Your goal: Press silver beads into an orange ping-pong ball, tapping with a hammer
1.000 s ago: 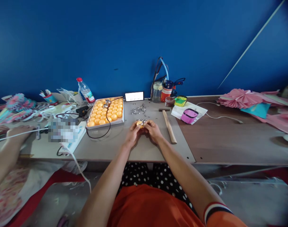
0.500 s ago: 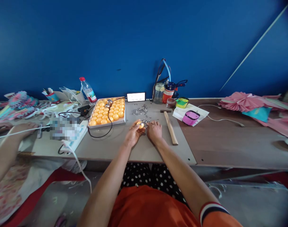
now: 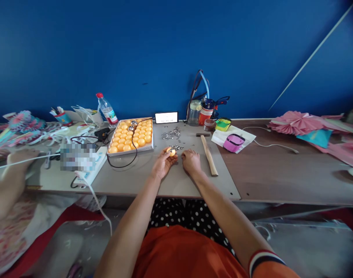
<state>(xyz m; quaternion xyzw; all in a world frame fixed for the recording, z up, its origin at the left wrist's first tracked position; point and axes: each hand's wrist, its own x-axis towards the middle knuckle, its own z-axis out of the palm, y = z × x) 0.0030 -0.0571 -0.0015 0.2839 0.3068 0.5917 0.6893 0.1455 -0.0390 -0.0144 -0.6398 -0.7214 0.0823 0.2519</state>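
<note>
My left hand (image 3: 162,164) grips an orange ping-pong ball (image 3: 172,152) between thumb and fingers, above the grey board. Just to its right, my right hand (image 3: 191,160) rests low over the board with its fingers curled together; what they hold, if anything, is too small to make out. Small shiny metal pieces (image 3: 178,147) lie just beyond both hands, and a larger scatter of metal pieces (image 3: 172,134) is farther back. A wooden-handled hammer (image 3: 209,156) lies right of my right hand. To the left, a tray (image 3: 130,151) holds several rows of orange balls.
A lit display (image 3: 166,117) stands at the wall, beside a jar (image 3: 194,113) and an orange cup (image 3: 205,116) of tools. A black cable loops over the tray. A power strip (image 3: 95,166) lies left. At far left, another person's arm (image 3: 12,181) reaches onto the table.
My right hand has drawn slightly right, away from the ball, so the gap between my hands is wider. My left hand still holds the ball.
</note>
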